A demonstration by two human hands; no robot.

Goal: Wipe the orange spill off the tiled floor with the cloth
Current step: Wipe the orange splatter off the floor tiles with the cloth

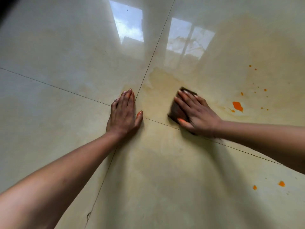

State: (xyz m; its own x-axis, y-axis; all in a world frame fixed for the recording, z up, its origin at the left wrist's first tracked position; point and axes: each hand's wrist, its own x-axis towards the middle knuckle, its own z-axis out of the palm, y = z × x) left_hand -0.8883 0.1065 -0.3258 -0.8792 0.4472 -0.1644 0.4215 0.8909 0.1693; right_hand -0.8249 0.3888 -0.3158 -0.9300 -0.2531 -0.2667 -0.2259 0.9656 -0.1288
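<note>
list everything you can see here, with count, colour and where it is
tiled floor: one, glossy cream, fills the view, dark grout lines crossing near the centre
window reflections: two, pale blue-white, top centre of the floor
orange spill: one larger blob plus scattered drops, bright orange, right side
smear: one, faint yellowish, beyond the cloth
cloth: one, dark brown, flat under the right hand
left hand: one, flat on the floor, empty
right hand: one, pressing on the cloth

Glossy cream tiled floor bears a dark cloth at centre, an orange spill to its right, droplets scattered nearby.
</note>
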